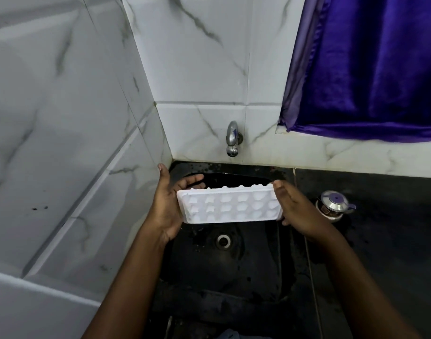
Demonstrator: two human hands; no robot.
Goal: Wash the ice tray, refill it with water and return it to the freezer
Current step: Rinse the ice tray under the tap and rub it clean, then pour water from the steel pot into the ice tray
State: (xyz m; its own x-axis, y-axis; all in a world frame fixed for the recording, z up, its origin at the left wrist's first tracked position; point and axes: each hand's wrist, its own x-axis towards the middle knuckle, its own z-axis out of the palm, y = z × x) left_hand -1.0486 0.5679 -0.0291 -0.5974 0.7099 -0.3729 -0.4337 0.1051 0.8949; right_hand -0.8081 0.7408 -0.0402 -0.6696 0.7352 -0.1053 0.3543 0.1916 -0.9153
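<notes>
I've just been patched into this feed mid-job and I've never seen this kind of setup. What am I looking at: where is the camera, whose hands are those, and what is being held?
There is no machine here. A person works with bare hands, and the single picture comes from a camera worn on their head, looking forward and down. The left hand grips one end of a white ice tray and the right hand grips the other, holding it tilted above a dark sink with a round drain. A metal tap sticks out of the tiled wall just above, and no water can be seen running. On the dark counter to the right stands a small steel pot with a lid. A purple curtain hangs at the top right.
</notes>
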